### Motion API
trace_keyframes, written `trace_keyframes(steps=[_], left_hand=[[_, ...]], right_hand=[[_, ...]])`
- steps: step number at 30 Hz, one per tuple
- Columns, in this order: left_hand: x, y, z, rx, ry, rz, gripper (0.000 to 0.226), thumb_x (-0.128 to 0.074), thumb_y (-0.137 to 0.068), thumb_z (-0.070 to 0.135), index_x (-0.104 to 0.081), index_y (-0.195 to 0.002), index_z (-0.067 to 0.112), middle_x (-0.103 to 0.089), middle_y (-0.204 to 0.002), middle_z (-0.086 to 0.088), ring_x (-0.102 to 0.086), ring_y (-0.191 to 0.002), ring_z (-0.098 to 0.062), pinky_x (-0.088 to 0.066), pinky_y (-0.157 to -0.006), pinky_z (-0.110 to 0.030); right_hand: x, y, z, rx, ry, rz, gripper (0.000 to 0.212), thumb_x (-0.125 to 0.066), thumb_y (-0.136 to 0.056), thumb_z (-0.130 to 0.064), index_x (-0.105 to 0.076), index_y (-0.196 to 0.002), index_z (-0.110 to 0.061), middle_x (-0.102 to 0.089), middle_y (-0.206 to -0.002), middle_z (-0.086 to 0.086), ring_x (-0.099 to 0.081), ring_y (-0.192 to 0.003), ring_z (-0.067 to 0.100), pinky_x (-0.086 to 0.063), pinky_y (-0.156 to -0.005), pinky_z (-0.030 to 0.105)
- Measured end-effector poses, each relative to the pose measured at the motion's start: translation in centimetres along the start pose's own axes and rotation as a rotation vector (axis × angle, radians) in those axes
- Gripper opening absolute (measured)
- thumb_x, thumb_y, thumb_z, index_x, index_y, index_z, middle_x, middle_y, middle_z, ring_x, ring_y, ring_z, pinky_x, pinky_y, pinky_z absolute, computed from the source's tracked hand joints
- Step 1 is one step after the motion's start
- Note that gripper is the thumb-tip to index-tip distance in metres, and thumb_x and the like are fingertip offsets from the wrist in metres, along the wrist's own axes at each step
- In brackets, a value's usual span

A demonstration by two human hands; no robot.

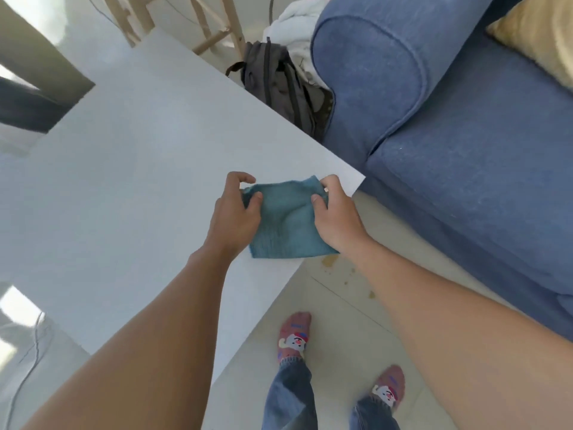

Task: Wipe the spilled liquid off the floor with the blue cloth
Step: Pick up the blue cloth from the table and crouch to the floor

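The blue cloth (286, 223) is stretched flat between both hands, over the near corner of the white table (124, 169). My left hand (237, 215) pinches its left edge and my right hand (336, 214) pinches its right edge. On the pale tiled floor below, between the table edge and the sofa, lies the spilled liquid (330, 260): a yellowish patch with smaller drops trailing toward me. My right forearm hides part of that area.
A blue sofa (465, 135) stands on the right with a tan cushion (539, 35). A dark backpack (279, 85) leans by its armrest, with white fabric and wooden chair legs (217, 29) behind. My feet in patterned socks (294, 335) stand on the tiles.
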State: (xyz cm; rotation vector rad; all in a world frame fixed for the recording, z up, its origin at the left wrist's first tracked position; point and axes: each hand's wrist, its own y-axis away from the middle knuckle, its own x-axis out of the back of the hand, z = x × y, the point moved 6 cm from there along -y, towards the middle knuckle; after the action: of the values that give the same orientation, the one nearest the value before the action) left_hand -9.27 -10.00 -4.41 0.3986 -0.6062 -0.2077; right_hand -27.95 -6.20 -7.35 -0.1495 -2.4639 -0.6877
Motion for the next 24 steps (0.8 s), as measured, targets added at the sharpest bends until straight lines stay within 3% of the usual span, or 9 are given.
trace_keyframes(steps=[5, 10, 12, 14, 15, 17, 19, 21, 24], left_hand=[[-9.3, 0.1, 6.0, -0.158, 0.033, -0.195, 0.024, -0.044, -0.097, 0.015, -0.051, -0.117, 0.027, -0.056, -0.092, 0.011, -0.052, -0.081, -0.008, -0.045, -0.068, -0.028], [-19.8, 3.2, 9.2, -0.229, 0.014, -0.412, 0.041, -0.063, -0.085, 0.007, -0.054, -0.118, 0.03, -0.058, -0.106, 0.01, -0.056, -0.09, -0.01, -0.046, -0.069, -0.016], [-23.9, 5.3, 9.7, -0.212, 0.023, -0.458, 0.055, -0.062, -0.081, 0.0, -0.05, -0.125, 0.031, -0.054, -0.106, 0.009, -0.056, -0.084, -0.01, -0.049, -0.066, -0.016], [-27.2, 7.3, 9.3, -0.181, 0.048, -0.495, 0.061, -0.06, -0.079, -0.004, -0.048, -0.127, 0.033, -0.055, -0.105, 0.006, -0.056, -0.081, -0.012, -0.052, -0.069, -0.024], [-28.8, 8.3, 9.2, -0.192, 0.053, -0.514, 0.06, -0.06, -0.079, -0.006, -0.05, -0.125, 0.032, -0.055, -0.104, 0.006, -0.057, -0.083, -0.012, -0.053, -0.073, -0.027], [-32.9, 10.1, 8.3, -0.222, 0.036, -0.557, 0.048, -0.061, -0.08, -0.007, -0.062, -0.114, 0.027, -0.06, -0.107, 0.005, -0.058, -0.093, -0.012, -0.051, -0.085, -0.031], [-37.2, 11.6, 6.9, -0.19, -0.015, -0.606, 0.034, -0.066, -0.084, 0.0, -0.072, -0.101, 0.029, -0.063, -0.112, 0.0, -0.061, -0.098, -0.015, -0.051, -0.09, -0.033], [-41.4, 12.6, 4.8, -0.124, -0.07, -0.657, 0.032, -0.076, -0.081, 0.01, -0.074, -0.107, 0.029, -0.056, -0.121, -0.005, -0.062, -0.105, -0.019, -0.054, -0.094, -0.035], [-47.0, 14.0, 1.0, -0.123, -0.185, -0.774, 0.063, -0.083, -0.075, 0.014, -0.06, -0.133, 0.022, -0.042, -0.13, 0.005, -0.054, -0.112, -0.013, -0.051, -0.082, -0.012]], right_hand=[[7.0, 2.5, 7.8, -0.166, -0.212, 0.221, 0.009, -0.05, -0.1, -0.017, -0.048, -0.106, -0.023, -0.063, -0.094, -0.005, -0.059, -0.082, 0.013, -0.04, -0.062, 0.03], [13.7, 6.5, 16.4, -0.267, -0.361, 0.293, 0.069, -0.05, -0.085, 0.001, -0.046, -0.132, -0.049, -0.062, -0.099, -0.006, -0.064, -0.087, 0.016, -0.05, -0.071, 0.025], [15.8, 7.8, 20.1, -0.226, -0.329, 0.309, 0.076, -0.046, -0.079, 0.004, -0.055, -0.131, -0.05, -0.066, -0.115, -0.009, -0.064, -0.104, 0.012, -0.053, -0.09, 0.028], [16.8, 9.2, 23.3, -0.207, -0.308, 0.311, 0.071, -0.045, -0.079, 0.005, -0.064, -0.126, -0.045, -0.066, -0.129, -0.012, -0.06, -0.119, 0.007, -0.046, -0.104, 0.023], [17.2, 10.0, 24.9, -0.214, -0.291, 0.315, 0.064, -0.046, -0.082, 0.006, -0.071, -0.119, -0.04, -0.068, -0.128, -0.012, -0.059, -0.118, 0.005, -0.042, -0.101, 0.013], [18.0, 11.7, 28.9, -0.257, -0.248, 0.325, 0.049, -0.048, -0.086, 0.006, -0.078, -0.094, -0.031, -0.074, -0.11, -0.007, -0.062, -0.102, 0.008, -0.035, -0.08, -0.001], [18.3, 13.2, 33.5, -0.303, -0.259, 0.329, 0.042, -0.048, -0.087, 0.006, -0.076, -0.081, -0.025, -0.071, -0.096, -0.007, -0.059, -0.089, 0.01, -0.034, -0.069, 0.0], [17.7, 14.4, 38.4, -0.362, -0.296, 0.322, 0.039, -0.05, -0.091, 0.002, -0.076, -0.089, -0.027, -0.061, -0.102, -0.008, -0.055, -0.085, 0.003, -0.035, -0.069, 0.001], [15.9, 16.0, 45.1, -0.403, -0.371, 0.329, 0.032, -0.059, -0.092, 0.0, -0.074, -0.11, -0.023, -0.049, -0.113, -0.003, -0.052, -0.09, -0.004, -0.038, -0.068, -0.001]])
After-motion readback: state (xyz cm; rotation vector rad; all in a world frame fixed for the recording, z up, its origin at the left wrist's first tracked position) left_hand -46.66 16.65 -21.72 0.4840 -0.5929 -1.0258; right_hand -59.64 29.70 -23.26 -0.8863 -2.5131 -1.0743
